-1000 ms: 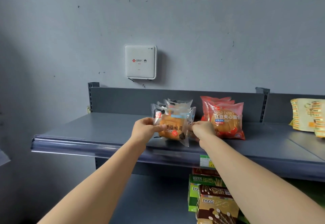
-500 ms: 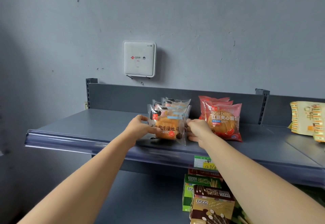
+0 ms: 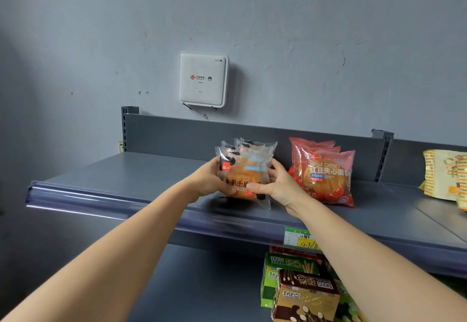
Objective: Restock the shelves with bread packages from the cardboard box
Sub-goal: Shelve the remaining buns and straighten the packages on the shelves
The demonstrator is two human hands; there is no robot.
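In the head view, both forearms are reaching up from the bottom corners toward the middle of the frame. The left hand is gripping the left edge of the front clear bread package, fingers curled onto its side and thumb lying across its lower face. The right hand is clamping the right edge of the same package, thumb pressing on the front and fingers wrapping behind. The package is standing upright on the grey shelf at the centre of the frame, with a golden-brown loaf showing through its wrapper. More clear packages are standing in a row directly behind it, touching it.

Just to the right, a row of red bean bread packages is standing upright on the same shelf, a bun showing on the front pack. At the far right edge, a yellow striped pack is leaning on the shelf. A green and yellow price tag is sitting on the shelf's front rail. Below it, at lower right, brown and green snack boxes are standing on a lower level. Above the shelf, a white wall unit is hanging on the grey wall.
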